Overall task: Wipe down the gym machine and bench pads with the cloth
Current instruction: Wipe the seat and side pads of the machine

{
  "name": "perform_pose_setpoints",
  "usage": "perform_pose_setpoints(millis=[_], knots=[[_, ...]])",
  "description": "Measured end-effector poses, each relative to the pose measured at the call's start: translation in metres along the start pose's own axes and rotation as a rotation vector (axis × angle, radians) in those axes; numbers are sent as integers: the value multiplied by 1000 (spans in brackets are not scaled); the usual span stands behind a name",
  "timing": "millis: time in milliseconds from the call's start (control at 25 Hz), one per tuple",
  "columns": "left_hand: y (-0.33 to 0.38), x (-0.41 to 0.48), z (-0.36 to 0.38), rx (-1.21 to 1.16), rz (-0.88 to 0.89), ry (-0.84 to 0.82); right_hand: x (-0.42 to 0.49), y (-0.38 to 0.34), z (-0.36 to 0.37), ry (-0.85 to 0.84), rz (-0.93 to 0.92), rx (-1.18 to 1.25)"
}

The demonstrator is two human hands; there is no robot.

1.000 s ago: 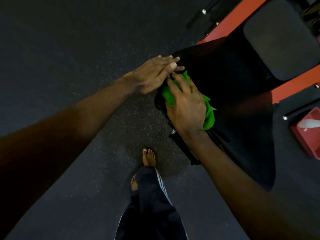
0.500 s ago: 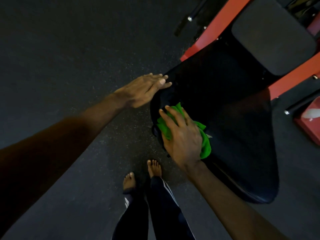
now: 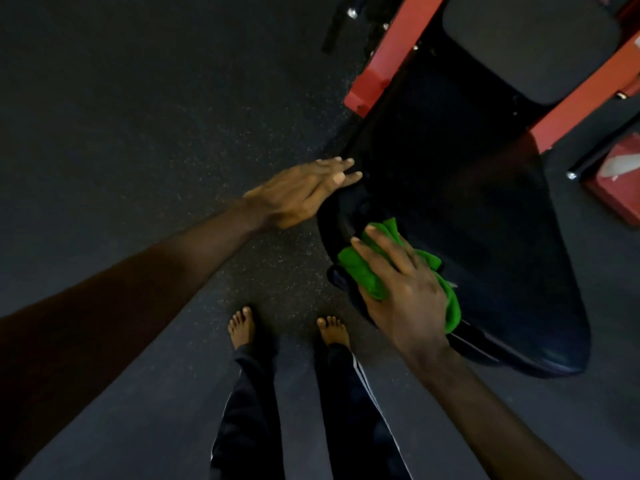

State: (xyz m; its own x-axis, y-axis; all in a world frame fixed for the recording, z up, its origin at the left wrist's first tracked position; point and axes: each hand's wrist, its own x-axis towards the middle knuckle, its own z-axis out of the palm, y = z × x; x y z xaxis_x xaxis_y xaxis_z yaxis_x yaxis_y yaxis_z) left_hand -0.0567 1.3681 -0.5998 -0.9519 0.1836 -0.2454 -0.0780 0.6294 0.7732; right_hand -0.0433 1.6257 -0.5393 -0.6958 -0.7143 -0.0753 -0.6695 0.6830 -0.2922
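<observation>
A large black bench pad [image 3: 485, 237] slopes from the red machine frame [image 3: 384, 57] down toward me. A bunched green cloth [image 3: 363, 271] lies on the pad's near left edge. My right hand [image 3: 401, 292] presses flat on the cloth with fingers spread and straight. My left hand [image 3: 301, 192] rests with straight fingers against the pad's left edge, a little above the cloth. A smaller dark grey pad [image 3: 530, 43] sits on the frame at the top right.
Dark speckled rubber floor [image 3: 138, 116] fills the left side. My bare feet [image 3: 242, 327] stand just left of the pad's low end. A red box [image 3: 620, 181] and a black bar [image 3: 602, 150] lie at the right edge. Black bars [image 3: 343, 26] lie at the top.
My right hand has slid the green cloth down along the pad's left edge toward me. My left hand stayed on the pad's edge, now apart from the right. My feet have stepped level.
</observation>
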Motion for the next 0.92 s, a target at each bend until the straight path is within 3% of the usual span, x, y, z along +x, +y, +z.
perform_pose_setpoints(millis=[200, 440, 760, 920], knots=[[-18, 7, -13, -41, 98, -93, 38, -39, 15, 53, 207, -56], [-20, 30, -30, -51, 110, -114, 70, -57, 27, 35, 262, -166], [-13, 63, -37, 143, 167, -272, 10, -42, 4, 22, 307, 27], [-20, 86, -41, 116, 77, -299, 37, -47, 14, -12, 367, -31]])
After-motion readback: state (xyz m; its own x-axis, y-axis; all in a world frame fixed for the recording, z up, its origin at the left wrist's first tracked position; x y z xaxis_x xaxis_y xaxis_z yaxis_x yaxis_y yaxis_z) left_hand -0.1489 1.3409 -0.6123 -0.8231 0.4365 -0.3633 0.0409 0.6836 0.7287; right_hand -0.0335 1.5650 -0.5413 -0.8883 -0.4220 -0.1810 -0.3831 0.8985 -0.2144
